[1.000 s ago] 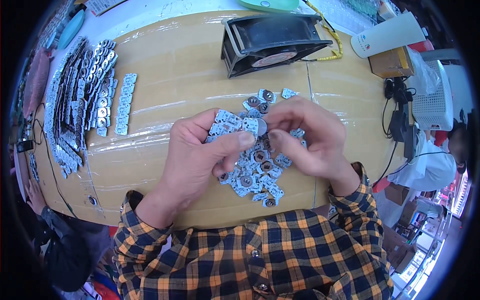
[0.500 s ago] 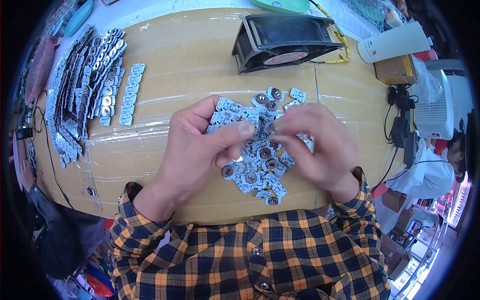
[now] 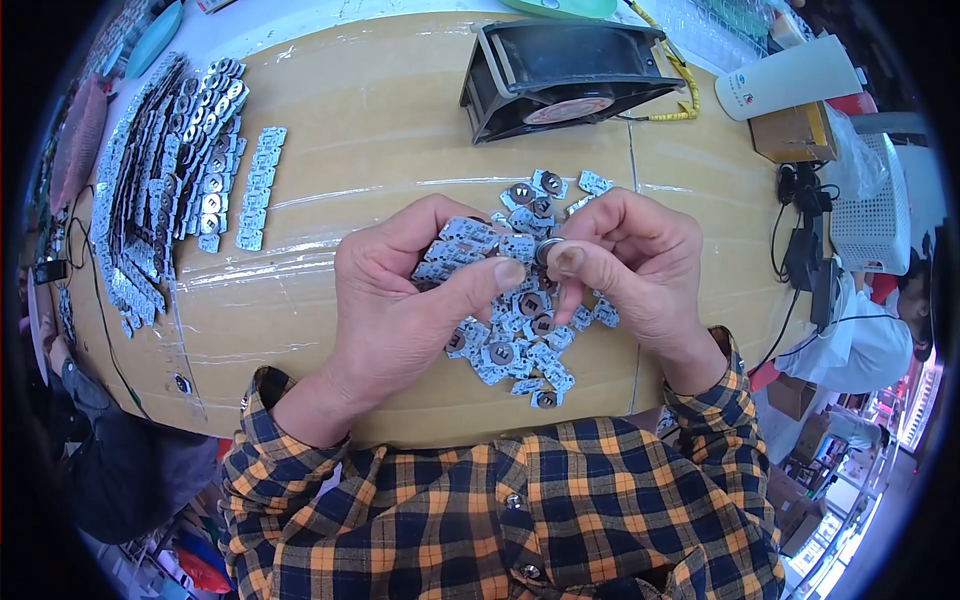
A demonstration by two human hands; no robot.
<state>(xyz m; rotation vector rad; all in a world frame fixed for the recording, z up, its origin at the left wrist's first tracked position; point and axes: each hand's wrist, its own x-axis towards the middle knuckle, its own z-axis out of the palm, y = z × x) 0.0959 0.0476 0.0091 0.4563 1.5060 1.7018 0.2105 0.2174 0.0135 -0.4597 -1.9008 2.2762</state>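
My left hand (image 3: 385, 285) is closed around a stack of joined white circuit boards (image 3: 458, 247), its thumb pressing on the near right corner. My right hand (image 3: 645, 275) meets it from the other side, thumb and forefinger pinching a small round disc with a shiny rim (image 3: 546, 250) at the right edge of the boards. Whether the disc is fixed to a board cannot be made out. Beneath both hands lies a loose pile of small circuit boards (image 3: 545, 360), several carrying dark round discs. The hands hide the middle of that pile.
Stacked circuit board strips (image 3: 165, 170) stand at the far left, with one single strip (image 3: 261, 190) beside them. A black fan (image 3: 570, 75) sits at the back. At right are a white bottle (image 3: 785, 78), a cardboard box (image 3: 795, 135), a white basket (image 3: 870, 225) and black cables (image 3: 800, 235).
My right hand, blurred before, has steadied and shows the pinched disc at the boards' edge. My left hand has tilted the boards slightly.
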